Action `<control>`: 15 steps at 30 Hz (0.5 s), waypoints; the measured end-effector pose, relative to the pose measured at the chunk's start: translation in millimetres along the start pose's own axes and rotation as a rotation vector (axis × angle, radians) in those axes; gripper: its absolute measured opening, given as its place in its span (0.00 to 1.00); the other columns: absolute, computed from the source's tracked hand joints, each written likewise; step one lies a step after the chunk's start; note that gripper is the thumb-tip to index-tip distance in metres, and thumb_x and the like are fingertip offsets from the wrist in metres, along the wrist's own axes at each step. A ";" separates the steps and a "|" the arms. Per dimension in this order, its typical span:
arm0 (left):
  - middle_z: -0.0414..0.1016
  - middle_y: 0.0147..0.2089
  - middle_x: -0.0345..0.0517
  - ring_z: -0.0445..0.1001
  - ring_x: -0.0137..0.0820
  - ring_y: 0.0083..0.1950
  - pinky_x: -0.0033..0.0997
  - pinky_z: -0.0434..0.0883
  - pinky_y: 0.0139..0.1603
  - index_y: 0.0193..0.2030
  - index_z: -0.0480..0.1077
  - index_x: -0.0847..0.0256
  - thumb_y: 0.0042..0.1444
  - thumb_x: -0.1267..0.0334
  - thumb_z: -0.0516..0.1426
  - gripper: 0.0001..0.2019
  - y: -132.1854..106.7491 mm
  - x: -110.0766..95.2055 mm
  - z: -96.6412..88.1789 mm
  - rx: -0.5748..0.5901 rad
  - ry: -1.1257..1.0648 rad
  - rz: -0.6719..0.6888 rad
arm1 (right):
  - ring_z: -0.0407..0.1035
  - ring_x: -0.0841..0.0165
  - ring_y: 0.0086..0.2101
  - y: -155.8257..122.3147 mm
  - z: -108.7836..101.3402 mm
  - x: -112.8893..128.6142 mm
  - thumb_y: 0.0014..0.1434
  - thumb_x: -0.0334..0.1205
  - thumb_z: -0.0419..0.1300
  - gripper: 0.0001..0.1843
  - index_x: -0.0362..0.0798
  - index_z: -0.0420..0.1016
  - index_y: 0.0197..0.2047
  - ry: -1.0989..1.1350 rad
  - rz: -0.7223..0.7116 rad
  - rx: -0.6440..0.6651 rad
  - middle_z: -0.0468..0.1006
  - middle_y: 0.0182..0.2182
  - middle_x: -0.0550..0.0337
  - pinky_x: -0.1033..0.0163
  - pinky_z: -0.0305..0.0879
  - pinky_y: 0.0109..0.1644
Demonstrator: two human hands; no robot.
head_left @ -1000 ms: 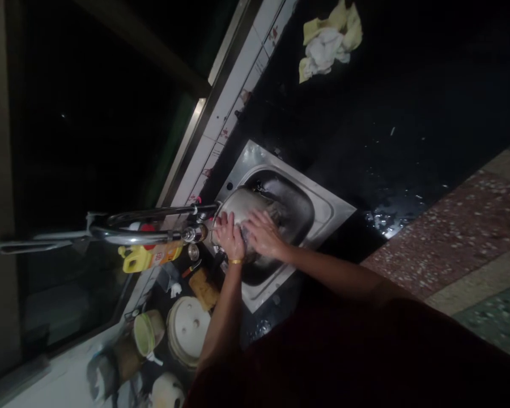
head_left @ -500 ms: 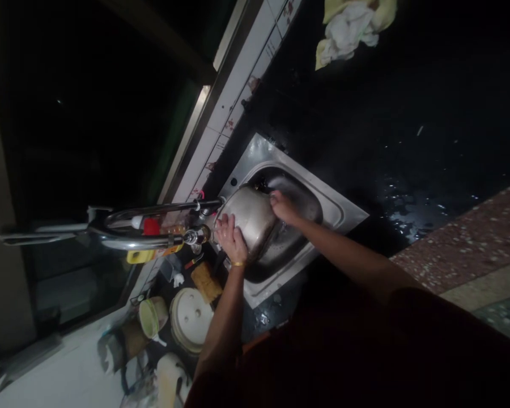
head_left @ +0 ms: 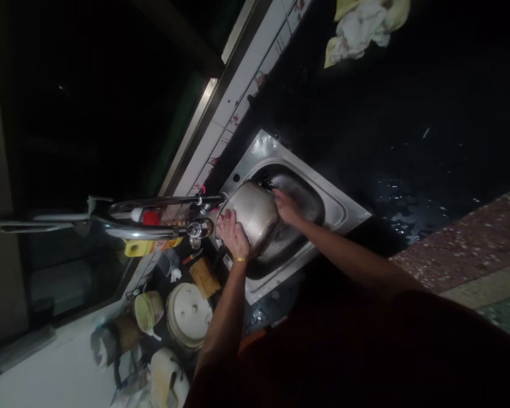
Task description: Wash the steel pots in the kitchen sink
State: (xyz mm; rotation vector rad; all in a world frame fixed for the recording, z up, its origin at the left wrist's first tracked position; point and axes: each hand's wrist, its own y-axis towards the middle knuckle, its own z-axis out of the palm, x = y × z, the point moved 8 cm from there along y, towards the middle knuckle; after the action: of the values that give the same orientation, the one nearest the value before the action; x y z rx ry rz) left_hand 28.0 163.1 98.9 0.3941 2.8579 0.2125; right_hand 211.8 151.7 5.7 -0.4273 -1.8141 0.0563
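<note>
A dull metal pot (head_left: 255, 212) sits tilted in the steel sink (head_left: 346, 212), its rounded side toward me. My left hand (head_left: 234, 235) lies flat against the near-left part of the pot, fingers stretched out and a little apart, a yellow band at the wrist. At the pot's right side, my right hand (head_left: 286, 207) has its fingers curled in and pressed close to the metal. Whatever those fingers hold, if anything, is hidden. Just left of the pot, the curved chrome faucet (head_left: 140, 231) ends close to my left hand.
A round white lid (head_left: 191, 314), a brown sponge-like block (head_left: 204, 277) and a pale green cup (head_left: 147, 311) stand left of the sink. A yellow bottle (head_left: 147, 247) is behind the faucet. Crumpled cloths (head_left: 361, 31) lie on the dark, wet counter (head_left: 408, 113).
My right hand has shifted slightly along the pot's side, and the pot has turned a little. My left hand stays on the pot. The whole view has shifted slightly.
</note>
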 end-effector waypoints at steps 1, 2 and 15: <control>0.61 0.68 0.56 0.49 0.42 0.74 0.52 0.45 0.72 0.64 0.66 0.64 0.67 0.53 0.38 0.28 0.2 -0.4 0.3 0.001 -0.001 0.004 | 0.60 0.62 0.62 -12.2 6.2 12.3 0.61 0.29 0.48 0.22 0.41 0.73 0.55 -0.020 -0.086 0.016 0.72 0.59 0.49 0.52 0.57 0.66; 0.61 0.68 0.55 0.49 0.41 0.74 0.52 0.45 0.72 0.64 0.66 0.63 0.67 0.54 0.39 0.28 0.4 -0.9 0.5 0.002 0.000 0.009 | 0.53 0.60 0.65 -23.1 12.5 25.0 0.62 0.32 0.51 0.21 0.45 0.73 0.56 -0.040 -0.186 0.036 0.68 0.62 0.51 0.49 0.50 0.69; 0.61 0.68 0.54 0.49 0.40 0.74 0.51 0.47 0.71 0.64 0.66 0.63 0.65 0.59 0.42 0.25 0.1 -2.1 2.4 0.014 0.012 -0.011 | 0.42 0.53 0.68 -37.7 26.3 62.6 0.62 0.37 0.51 0.26 0.48 0.68 0.62 -0.158 -0.451 0.139 0.59 0.67 0.55 0.43 0.40 0.71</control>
State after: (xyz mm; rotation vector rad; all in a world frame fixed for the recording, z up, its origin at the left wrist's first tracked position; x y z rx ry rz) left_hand 30.6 162.9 97.1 0.3810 2.8747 0.1931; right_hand 163.4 141.1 65.6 0.0925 -2.0087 -0.0983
